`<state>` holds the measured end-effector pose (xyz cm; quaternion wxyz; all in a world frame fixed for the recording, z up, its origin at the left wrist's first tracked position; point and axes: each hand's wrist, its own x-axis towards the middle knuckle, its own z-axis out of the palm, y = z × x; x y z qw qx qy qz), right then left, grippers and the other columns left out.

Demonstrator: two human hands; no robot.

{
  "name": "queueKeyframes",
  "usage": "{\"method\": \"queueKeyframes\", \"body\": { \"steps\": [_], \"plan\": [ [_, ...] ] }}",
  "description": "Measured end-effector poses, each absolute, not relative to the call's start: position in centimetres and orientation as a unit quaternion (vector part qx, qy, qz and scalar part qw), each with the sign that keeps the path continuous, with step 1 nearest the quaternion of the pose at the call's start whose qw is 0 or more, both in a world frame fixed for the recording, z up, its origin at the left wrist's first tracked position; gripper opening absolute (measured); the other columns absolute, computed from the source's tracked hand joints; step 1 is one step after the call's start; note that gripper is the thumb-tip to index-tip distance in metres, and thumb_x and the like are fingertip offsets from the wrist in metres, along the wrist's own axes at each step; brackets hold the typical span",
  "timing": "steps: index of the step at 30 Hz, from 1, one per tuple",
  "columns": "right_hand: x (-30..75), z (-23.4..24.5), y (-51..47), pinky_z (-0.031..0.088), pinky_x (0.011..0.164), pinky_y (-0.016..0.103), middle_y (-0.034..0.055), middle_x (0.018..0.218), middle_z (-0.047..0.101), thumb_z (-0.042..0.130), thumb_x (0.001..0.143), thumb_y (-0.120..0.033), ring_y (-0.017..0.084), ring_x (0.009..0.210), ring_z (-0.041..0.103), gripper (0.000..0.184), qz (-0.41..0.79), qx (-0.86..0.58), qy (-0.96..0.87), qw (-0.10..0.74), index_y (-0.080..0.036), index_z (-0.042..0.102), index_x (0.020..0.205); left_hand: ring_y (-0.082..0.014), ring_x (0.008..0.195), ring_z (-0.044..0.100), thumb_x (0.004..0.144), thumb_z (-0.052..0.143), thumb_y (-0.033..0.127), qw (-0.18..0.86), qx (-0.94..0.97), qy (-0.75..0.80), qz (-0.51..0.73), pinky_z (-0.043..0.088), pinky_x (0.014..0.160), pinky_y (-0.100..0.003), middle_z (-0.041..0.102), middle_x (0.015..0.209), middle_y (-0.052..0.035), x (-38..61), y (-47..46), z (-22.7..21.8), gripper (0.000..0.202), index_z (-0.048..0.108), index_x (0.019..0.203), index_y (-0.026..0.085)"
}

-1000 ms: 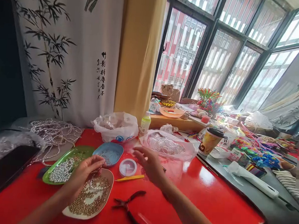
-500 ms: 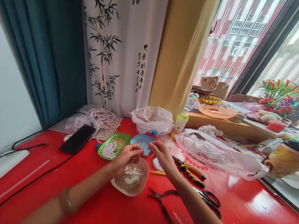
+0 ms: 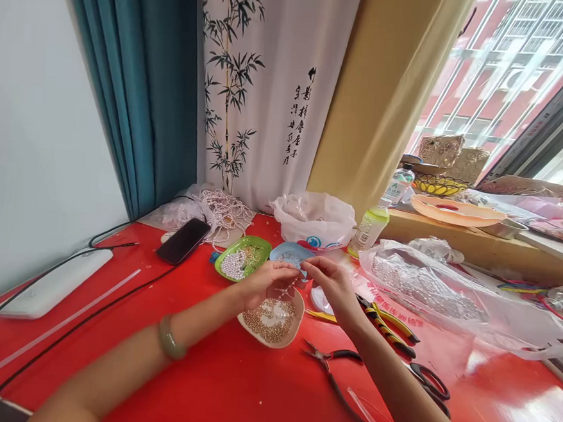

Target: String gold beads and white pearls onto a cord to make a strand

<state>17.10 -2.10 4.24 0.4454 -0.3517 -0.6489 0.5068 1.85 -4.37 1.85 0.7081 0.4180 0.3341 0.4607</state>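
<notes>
My left hand (image 3: 263, 285), with a pale green bangle (image 3: 171, 339) on its wrist, is closed in a pinch over the far edge of a cream dish (image 3: 297, 324) of gold and pearly beads. A thin strand of small beads (image 3: 286, 288) hangs from its fingers. The fingertips of my right hand (image 3: 337, 284) are pinched together close to the left ones, at the strand's upper end; whatever they grip is too small to make out. Just beyond are a green dish (image 3: 255, 242) of white and gold beads and a blue dish (image 3: 283, 248) with small pieces.
Cutting pliers (image 3: 331, 362), yellow-black pliers (image 3: 389, 328) and scissors (image 3: 431, 382) lie around my right forearm. Plastic bags (image 3: 319, 223), a drink bottle (image 3: 369, 230) and bead strings (image 3: 226, 210) stand behind. A phone (image 3: 183, 241) and cables lie left on the red table (image 3: 192, 385).
The view has turned left, so everything sits farther right. My fingertips have come closer together, and the beaded strand below my left fingers shows more clearly.
</notes>
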Motion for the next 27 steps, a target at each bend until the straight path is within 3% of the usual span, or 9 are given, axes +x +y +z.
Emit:
{"method": "queueKeyframes", "body": {
  "steps": [5,8,11,17,23,27],
  "plan": [
    [17.3,4.1,-1.9,0.038,0.054,0.020,-0.0035,0.061,0.055,0.066,0.066,-0.031,0.009,0.057,0.049,0.016,0.539,-0.342,-0.614,0.464,-0.017,0.061,0.066,-0.0073,0.054,0.056,0.068,0.066,0.023,0.703,0.424,0.339,0.460,0.044,0.055,-0.019,0.064,0.073,-0.0039,1.8,-4.4,2.0,0.014,0.060,0.076,0.013],
    [17.2,3.5,-1.5,0.042,0.062,0.021,-0.0022,0.071,0.058,0.062,0.071,-0.038,0.010,0.066,0.053,0.019,0.584,-0.322,-0.586,0.461,-0.019,0.061,0.076,-0.0080,0.055,0.058,0.070,0.065,0.021,0.707,0.416,0.322,0.472,0.045,0.056,-0.019,0.064,0.072,-0.0042,1.7,-4.5,2.7,0.012,0.058,0.074,0.013],
    [16.8,2.5,-1.4,0.044,0.073,0.029,0.0026,0.084,0.063,0.053,0.077,-0.047,0.015,0.076,0.058,0.031,0.656,-0.285,-0.567,0.409,-0.020,0.059,0.091,-0.0086,0.056,0.059,0.073,0.062,0.018,0.713,0.395,0.283,0.505,0.046,0.057,-0.019,0.065,0.070,-0.0041,1.7,-4.5,3.9,0.008,0.055,0.073,0.013],
    [15.8,1.5,-2.3,0.041,0.084,0.036,0.0118,0.082,0.066,0.041,0.082,-0.051,0.020,0.080,0.062,0.045,0.769,-0.224,-0.533,0.274,-0.012,0.062,0.090,-0.0104,0.062,0.061,0.076,0.056,0.012,0.646,0.369,0.249,0.620,0.048,0.064,-0.021,0.064,0.068,-0.0030,2.0,-3.2,6.8,0.007,0.052,0.071,0.014],
    [15.9,2.2,-3.3,0.042,0.084,0.030,0.0105,0.088,0.066,0.038,0.088,-0.035,0.016,0.084,0.063,0.033,0.818,-0.228,-0.467,0.246,-0.012,0.060,0.096,-0.0083,0.066,0.060,0.075,0.058,0.015,0.528,0.374,0.233,0.726,0.045,0.073,-0.023,0.063,0.067,0.0015,1.4,-1.1,7.5,0.011,0.049,0.070,0.016],
    [15.5,2.2,-3.6,0.044,0.079,0.026,0.0100,0.087,0.066,0.042,0.086,-0.024,0.014,0.082,0.063,0.024,0.826,-0.240,-0.449,0.242,-0.011,0.060,0.096,-0.0078,0.064,0.059,0.077,0.054,0.015,0.491,0.354,0.225,0.763,0.044,0.072,-0.023,0.061,0.068,0.0026,0.6,-0.7,7.3,0.009,0.048,0.071,0.017]
  ]
}}
